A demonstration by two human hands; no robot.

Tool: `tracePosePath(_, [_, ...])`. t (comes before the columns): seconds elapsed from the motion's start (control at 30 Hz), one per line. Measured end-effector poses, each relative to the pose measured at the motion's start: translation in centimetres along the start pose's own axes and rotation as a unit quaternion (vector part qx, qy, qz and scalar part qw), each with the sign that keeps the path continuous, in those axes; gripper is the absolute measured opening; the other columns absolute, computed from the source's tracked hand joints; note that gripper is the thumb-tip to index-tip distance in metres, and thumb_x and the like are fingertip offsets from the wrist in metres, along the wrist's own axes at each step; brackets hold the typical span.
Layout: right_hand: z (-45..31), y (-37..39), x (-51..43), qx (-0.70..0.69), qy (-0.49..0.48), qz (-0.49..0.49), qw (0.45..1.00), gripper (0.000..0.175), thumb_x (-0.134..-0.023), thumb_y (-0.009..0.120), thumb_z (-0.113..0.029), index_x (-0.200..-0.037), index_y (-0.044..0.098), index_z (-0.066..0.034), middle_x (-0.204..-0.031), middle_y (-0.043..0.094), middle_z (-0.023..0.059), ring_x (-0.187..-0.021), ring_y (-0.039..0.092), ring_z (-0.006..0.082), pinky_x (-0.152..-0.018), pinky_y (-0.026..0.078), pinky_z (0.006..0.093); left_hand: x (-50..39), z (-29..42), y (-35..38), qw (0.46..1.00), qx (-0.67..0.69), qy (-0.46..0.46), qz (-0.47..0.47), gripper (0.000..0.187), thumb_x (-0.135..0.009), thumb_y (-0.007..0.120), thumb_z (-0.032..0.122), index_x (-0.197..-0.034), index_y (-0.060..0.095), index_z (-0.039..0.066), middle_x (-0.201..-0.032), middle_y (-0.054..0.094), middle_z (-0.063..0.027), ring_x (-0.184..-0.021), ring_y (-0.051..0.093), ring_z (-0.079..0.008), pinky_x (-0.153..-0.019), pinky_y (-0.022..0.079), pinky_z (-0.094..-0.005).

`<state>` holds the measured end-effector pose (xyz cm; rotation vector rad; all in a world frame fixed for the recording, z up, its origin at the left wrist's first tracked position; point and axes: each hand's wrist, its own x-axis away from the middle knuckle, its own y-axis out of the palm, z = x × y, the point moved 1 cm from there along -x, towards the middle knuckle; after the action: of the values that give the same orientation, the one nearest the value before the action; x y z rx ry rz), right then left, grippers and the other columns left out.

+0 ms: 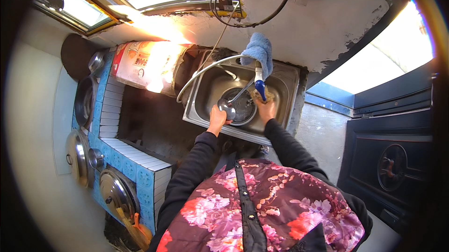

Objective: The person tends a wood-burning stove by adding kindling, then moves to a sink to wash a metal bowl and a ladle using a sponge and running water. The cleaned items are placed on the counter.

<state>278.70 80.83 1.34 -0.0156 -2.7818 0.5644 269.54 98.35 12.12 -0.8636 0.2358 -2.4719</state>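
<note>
My left hand (217, 119) grips a metal ladle by its shiny bowl (227, 108), over the front left of the stainless steel sink (280, 111). The ladle's handle slants up to the right. Beside it, my right hand (266, 110) holds a tan scrubbing pad (268, 96), partly hidden by the blue nozzle of the faucet (260, 86). A round basin (245, 115) sits in the sink between my hands. Draped over the faucet is a light blue cloth (259, 50).
A white hose (207, 70) curves left from the faucet. Left of the sink stands a printed cardboard box (140, 65). Lidded pots (117, 190) and a dark pan (85, 101) line the blue-tiled counter (128, 167). A dark door (389, 167) is at the right.
</note>
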Motion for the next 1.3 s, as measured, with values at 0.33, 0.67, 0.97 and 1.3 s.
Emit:
tracePosePath(0.33, [-8.5, -2.7, 4.6, 0.197, -0.278, -0.138, 0.930, 0.068, -0.067, 0.071, -0.022, -0.126, 0.042, -0.0042, -0.113, 0.054, 0.0230, -0.096, 0.058, 0.0388, -0.081, 0.048, 0.0427, -1.8, -3.1, 3.4, 0.980, 0.132, -0.063, -0.133, 0.048, -0.095, 0.036, 0.041, -0.130, 0.034, 0.007, -0.099, 0.059, -0.0189, -0.059, 0.065, -0.0277, -0.049, 0.056, -0.0366])
tracePosePath(0.67, [-8.9, -3.3, 4.4, 0.348, -0.352, -0.246, 0.833, 0.039, -0.068, 0.061, -0.017, -0.107, 0.057, -0.0089, -0.097, 0.062, 0.0180, -0.086, 0.063, 0.0316, -0.072, 0.050, 0.0425, -5.2, -7.6, 4.3, 0.991, 0.072, 0.090, -0.071, 0.054, -0.098, 0.032, 0.043, -0.116, 0.052, -0.004, -0.111, 0.058, -0.0172, -0.107, 0.055, -0.0304, -0.086, 0.044, -0.0358])
tracePosePath(0.97, [-7.0, -0.7, 2.9, 0.127, -0.226, -0.194, 0.946, 0.040, -0.070, 0.061, -0.020, -0.106, 0.060, -0.0037, -0.087, 0.064, 0.0218, -0.084, 0.062, 0.0374, -0.074, 0.049, 0.0435, -0.4, 0.1, 4.8, 0.966, 0.203, -0.008, -0.158, 0.049, -0.098, 0.033, 0.043, -0.119, 0.047, 0.002, -0.106, 0.060, -0.0139, -0.082, 0.064, -0.0251, -0.058, 0.057, -0.0364])
tracePosePath(1.3, [-8.4, -3.3, 4.0, 0.272, -0.305, -0.122, 0.905, 0.041, -0.068, 0.061, -0.020, -0.107, 0.057, -0.0081, -0.084, 0.064, 0.0197, -0.079, 0.062, 0.0377, -0.068, 0.049, 0.0469, -1.5, -2.3, 4.0, 0.984, 0.122, 0.018, -0.127, 0.048, -0.098, 0.035, 0.040, -0.109, 0.056, -0.002, -0.099, 0.061, -0.0136, -0.091, 0.059, -0.0231, -0.082, 0.045, -0.0315])
